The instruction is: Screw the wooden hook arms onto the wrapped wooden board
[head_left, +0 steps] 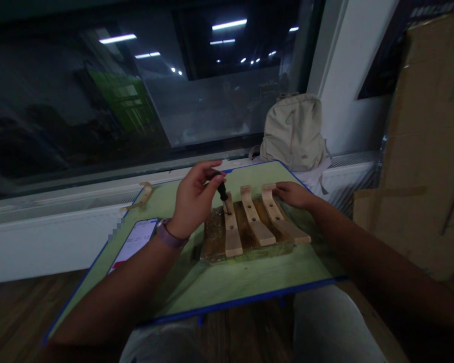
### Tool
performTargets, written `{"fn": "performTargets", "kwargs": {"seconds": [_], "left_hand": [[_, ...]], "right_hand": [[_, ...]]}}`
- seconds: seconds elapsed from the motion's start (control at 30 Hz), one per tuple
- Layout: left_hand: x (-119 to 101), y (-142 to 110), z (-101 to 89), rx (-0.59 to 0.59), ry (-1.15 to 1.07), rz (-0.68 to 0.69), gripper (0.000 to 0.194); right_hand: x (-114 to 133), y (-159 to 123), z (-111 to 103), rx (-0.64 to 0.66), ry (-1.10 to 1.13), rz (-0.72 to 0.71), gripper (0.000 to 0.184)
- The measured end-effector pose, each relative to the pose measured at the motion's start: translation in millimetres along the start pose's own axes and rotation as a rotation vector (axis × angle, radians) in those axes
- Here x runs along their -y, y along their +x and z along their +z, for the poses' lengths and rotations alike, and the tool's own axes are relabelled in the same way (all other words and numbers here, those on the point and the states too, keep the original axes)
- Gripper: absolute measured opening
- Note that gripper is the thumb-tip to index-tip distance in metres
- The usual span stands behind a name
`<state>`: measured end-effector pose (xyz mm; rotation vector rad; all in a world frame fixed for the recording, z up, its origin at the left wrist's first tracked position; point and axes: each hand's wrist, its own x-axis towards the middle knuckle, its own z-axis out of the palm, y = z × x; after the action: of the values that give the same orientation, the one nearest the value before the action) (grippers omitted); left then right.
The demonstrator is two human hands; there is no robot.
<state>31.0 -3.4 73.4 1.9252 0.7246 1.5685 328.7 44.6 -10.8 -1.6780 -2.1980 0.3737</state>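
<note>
My left hand (199, 197) is closed around the black handle of a screwdriver (222, 191). The shaft points down and its tip meets a screw hole in the left wooden hook (233, 234). Side by side with it are a middle wooden hook (258, 222) and a right wooden hook (282, 218), each with a curled upper end and dark holes. All three lie across a brown wooden board (214, 232). My right hand (293, 194) grips the curled end of the right hook with its fingertips; some of its fingers are hidden.
The board rests on a green table (219, 280) with blue edging. A phone (136, 242) with a lit screen lies left, near a curved wooden piece (144, 196). Behind are a window (196, 111) and a beige backpack (293, 131). Large cardboard (423, 151) stands at right.
</note>
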Motion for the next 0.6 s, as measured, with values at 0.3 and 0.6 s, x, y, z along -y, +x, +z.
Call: {"fn": "performTargets", "kwargs": {"seconds": [0.3, 0.6], "left_hand": [[-3.6, -1.6, 1.4, -0.024, 0.136, 0.126, 0.011], [-2.4, -4.9, 5.1, 0.038, -0.027, 0.008, 0.023]], "right_hand": [[0.2, -0.9, -0.3, 0.008, 0.006, 0.002, 0.045], [1.5, -0.3, -0.8, 0.011, -0.001, 0.005, 0.045]]}}
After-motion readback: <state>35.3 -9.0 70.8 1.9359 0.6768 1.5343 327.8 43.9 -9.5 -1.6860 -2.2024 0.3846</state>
